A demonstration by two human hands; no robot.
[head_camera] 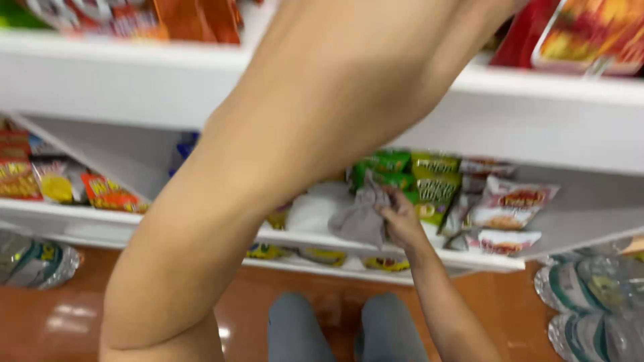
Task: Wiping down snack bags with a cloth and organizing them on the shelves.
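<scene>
The right hand [401, 218], just right of the frame's centre, is closing its fingers [392, 201] around a crumpled grey cloth [359, 218] and pressing it onto the white lower shelf [469, 258], in a bare gap between the packets. The left arm [282, 167] is sweeping across the middle of the frame toward the upper right; its hand is lying outside the picture, so I cannot tell whether those fingers are open or closed, or on what. The likeliest slip, as I judge it, is the cloth dragging against the green snack bags [386, 167] just behind it, or the white and red packets [513, 208] standing right of the hand, and tipping them off the shelf edge toward the brown floor [80, 308]. The raised arm is also blocking much of the view, so a packet nudged on the upper shelf [100, 60] could be going unnoticed. As for containers, the shelves are carrying red and yellow packets [100, 191] at the left, and shrink-wrapped bottle packs [590, 295] are sitting on the floor at the lower right and lower left.
</scene>
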